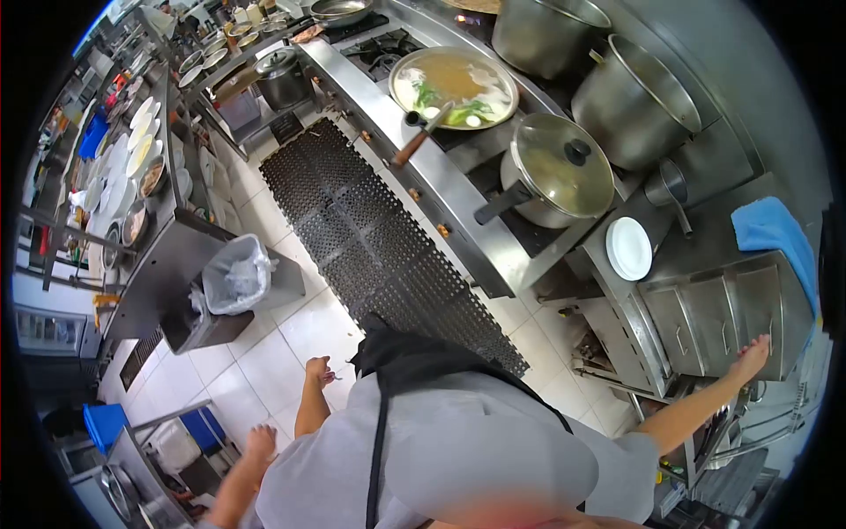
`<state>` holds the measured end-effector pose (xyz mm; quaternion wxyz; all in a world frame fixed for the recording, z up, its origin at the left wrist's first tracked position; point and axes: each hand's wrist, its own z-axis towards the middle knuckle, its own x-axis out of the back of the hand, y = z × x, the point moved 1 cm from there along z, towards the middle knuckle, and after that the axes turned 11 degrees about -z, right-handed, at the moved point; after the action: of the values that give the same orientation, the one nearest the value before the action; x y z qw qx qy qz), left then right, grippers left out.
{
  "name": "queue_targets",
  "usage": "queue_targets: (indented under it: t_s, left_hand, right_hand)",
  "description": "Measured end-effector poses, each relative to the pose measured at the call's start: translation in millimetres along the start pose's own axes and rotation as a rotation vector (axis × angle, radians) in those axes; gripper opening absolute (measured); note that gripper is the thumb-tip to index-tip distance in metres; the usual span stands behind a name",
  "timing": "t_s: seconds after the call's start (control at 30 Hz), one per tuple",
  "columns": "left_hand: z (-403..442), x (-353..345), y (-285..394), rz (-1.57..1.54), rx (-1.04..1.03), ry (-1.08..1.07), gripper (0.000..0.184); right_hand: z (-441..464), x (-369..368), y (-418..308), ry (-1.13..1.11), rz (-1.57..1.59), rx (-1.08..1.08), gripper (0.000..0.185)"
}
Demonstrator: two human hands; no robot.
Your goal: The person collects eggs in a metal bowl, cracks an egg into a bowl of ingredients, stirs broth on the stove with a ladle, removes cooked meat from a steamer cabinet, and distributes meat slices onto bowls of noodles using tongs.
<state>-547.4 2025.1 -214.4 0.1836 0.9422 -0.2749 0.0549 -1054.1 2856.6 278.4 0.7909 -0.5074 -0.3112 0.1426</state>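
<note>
My right hand [752,357] reaches out to the far right, with its fingers at the handle [770,335] of the rightmost steel drawer front [758,295]. They look closed round it. My left hand [319,370] hangs beside the black apron [423,357] above the tiled floor. Its fingers are curled, and a small shiny bit shows at them, too small to name. Another person's hand [261,441] comes in at the lower left. Near my right arm, white plates [628,249] are stacked on the steel counter, and a blue cloth [774,227] lies over the drawer unit's back corner.
On the stove ahead stand a wide pan of broth [458,79], a lidded pot [564,167] and tall stockpots [634,106]. A wooden-handled knife-like tool [421,137] crosses the stove edge. A black rubber mat [352,229] covers the aisle. Left are a lined bin [242,278] and a plate-laden counter.
</note>
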Motion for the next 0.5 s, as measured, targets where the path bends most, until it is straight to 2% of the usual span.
queue_targets:
  t_s: [0.03,0.07,0.1,0.13,0.17,0.2,0.23,0.27,0.3,0.33,0.37,0.4,0.47,0.5]
  left_hand:
    - [7,8,18,0.031,-0.024,0.000,0.049]
    - [15,16,43,0.060,-0.053,0.002,0.047]
    - [26,24,71,0.069,-0.052,0.003,0.047]
    - [37,30,97,0.063,-0.135,-0.026,0.042]
    - [45,34,119,0.054,-0.209,-0.056,0.038]
    - [54,35,144,0.092,-0.278,-0.023,0.028]
    - [76,44,167,0.154,-0.366,-0.101,0.023]
    - [85,45,187,0.185,-0.432,-0.016,0.018]
    - [78,43,214,0.158,-0.469,-0.036,0.019]
    - [67,39,235,0.052,-0.475,-0.025,0.018]
    - [60,33,254,-0.060,-0.489,-0.019,0.018]
    - [56,28,267,-0.058,-0.480,-0.021,0.018]
    - [59,30,286,-0.112,-0.541,-0.066,0.017]
    - [68,34,288,-0.110,-0.564,-0.063,0.018]
  right_hand:
    - [-51,-18,-26,0.142,-0.172,0.228,0.035]
    - [-129,-54,-66,0.118,-0.197,0.345,0.027]
    - [-232,-101,-127,-0.018,-0.060,0.315,0.026]
    - [-324,-144,-176,-0.205,-0.080,0.352,0.023]
    - [-385,-186,-193,-0.525,0.068,0.418,0.021]
    - [-456,-220,-215,-0.918,-0.008,0.345,0.023]
    - [-519,-270,-214,-1.152,0.108,0.564,0.021]
    - [-586,-309,-253,-1.672,0.176,0.486,0.022]
    - [-649,-356,-249,-1.880,0.291,0.511,0.024]
    - [-706,-410,-234,-2.027,0.246,0.511,0.023]
    - [-756,-464,-222,-2.085,0.304,0.300,0.020]
    - [-798,-524,-205,-2.053,0.283,0.163,0.017]
    - [-849,-638,-185,-1.853,0.038,0.071,0.016]
    - [-864,-696,-175,-1.794,0.039,-0.031,0.014]
